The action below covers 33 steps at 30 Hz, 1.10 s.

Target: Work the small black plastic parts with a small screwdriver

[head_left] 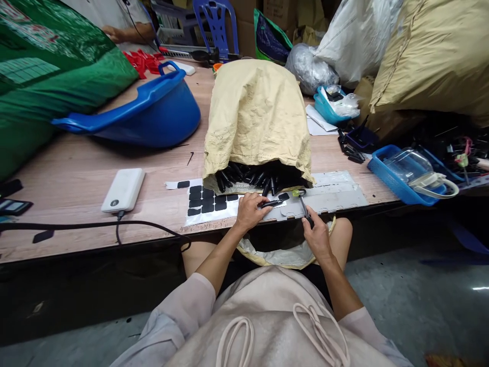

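My left hand [250,210] is closed around a slim black pen-like piece [272,203], held near the table's front edge. In my right hand [318,237] is the dark handle of a small hammer-shaped tool [303,204], its head resting near the grey strip with a yellowish bit beside it. Just beyond both hands, the mouth of a tan woven sack [260,117] faces me, with many black pen-like pieces [263,177] inside. Left of my left hand lies a white sheet [196,218] of black rounded stickers [207,200]. One black patch [283,196] lies between my hands.
A second open sack [275,257] sits between my knees, under the table edge. On the left are a white power bank [124,189] with a cable and a blue basin [153,112]. A blue basket [405,173] stands at right. Another person's arm [130,33] shows at the far left.
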Motion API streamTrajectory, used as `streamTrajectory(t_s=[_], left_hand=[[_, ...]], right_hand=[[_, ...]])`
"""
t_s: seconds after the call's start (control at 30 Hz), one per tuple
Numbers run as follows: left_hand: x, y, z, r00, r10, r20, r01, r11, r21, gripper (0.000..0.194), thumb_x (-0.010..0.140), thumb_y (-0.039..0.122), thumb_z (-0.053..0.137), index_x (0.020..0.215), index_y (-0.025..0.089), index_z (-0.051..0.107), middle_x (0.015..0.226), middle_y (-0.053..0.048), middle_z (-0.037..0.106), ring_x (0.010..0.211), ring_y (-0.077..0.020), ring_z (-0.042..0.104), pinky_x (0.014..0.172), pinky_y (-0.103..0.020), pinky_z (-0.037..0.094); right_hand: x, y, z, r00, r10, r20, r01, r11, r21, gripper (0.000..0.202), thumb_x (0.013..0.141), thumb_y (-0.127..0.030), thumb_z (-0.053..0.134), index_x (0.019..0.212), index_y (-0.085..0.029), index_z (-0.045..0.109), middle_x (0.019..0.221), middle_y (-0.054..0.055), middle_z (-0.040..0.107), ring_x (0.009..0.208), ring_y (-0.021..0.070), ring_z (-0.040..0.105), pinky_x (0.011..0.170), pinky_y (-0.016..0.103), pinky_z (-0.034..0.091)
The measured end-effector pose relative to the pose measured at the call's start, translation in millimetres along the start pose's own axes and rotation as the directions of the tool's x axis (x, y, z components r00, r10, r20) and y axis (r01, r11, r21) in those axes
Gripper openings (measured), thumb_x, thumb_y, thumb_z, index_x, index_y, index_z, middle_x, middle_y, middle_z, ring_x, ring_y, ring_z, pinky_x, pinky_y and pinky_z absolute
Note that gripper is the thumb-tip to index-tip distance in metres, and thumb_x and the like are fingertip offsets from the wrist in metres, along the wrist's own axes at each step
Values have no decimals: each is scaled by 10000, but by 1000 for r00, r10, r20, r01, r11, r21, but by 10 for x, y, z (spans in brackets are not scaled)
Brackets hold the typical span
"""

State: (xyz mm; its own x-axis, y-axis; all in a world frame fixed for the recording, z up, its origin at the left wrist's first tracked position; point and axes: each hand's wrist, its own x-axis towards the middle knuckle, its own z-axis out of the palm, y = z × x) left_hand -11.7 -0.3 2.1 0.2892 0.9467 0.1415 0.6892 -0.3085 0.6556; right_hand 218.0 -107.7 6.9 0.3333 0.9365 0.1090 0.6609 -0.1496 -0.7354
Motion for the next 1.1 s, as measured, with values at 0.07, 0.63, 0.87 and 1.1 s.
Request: streamTrajectory(t_s=[0.07, 0.63, 0.87, 1.1], left_hand=[[0, 0, 8, 1000, 1, -4, -1, 1000, 1, 158, 837, 353, 801, 980, 286, 800, 861, -22, 687, 960, -250, 583, 902, -399, 438], [-3, 49, -9, 1000, -21, 18, 21, 999, -28, 145, 844, 334, 810, 984, 295, 811, 920, -30, 721, 1003, -265, 571, 923, -421, 435], [-3, 55, -8, 1000, -23, 20, 24, 999, -27, 159, 850, 331, 811, 1007, 303, 810, 939, -25, 720, 1016, -263, 571, 929, -417, 431], [-4, 75, -14, 999, -41, 28, 42, 999, -22, 139, 836, 280, 814, 974, 287, 807, 928, -24, 714, 995, -257, 569, 922, -413, 428]], right_hand=[[-70, -85, -32, 999, 5, 37, -8, 997, 80, 533, 988, -374, 485, 1447, -147, 631, 1340, 148, 724, 1179, 253, 694, 1074, 427, 549], [-282, -451, 25, 963, -145, 228, 100, 975, 197, 530, 1046, -359, 434, 1548, -226, 542, 954, 56, 730, 686, 134, 632, 713, 271, 594], [-294, -485, 33, 957, -159, 244, 114, 975, 190, 533, 1037, -353, 435, 1544, -237, 551, 1050, 87, 755, 757, 165, 668, 749, 300, 609], [-302, -532, 67, 930, -176, 322, 113, 972, 204, 519, 1026, -331, 439, 1503, -193, 593, 1016, 77, 767, 839, 174, 701, 823, 308, 606]])
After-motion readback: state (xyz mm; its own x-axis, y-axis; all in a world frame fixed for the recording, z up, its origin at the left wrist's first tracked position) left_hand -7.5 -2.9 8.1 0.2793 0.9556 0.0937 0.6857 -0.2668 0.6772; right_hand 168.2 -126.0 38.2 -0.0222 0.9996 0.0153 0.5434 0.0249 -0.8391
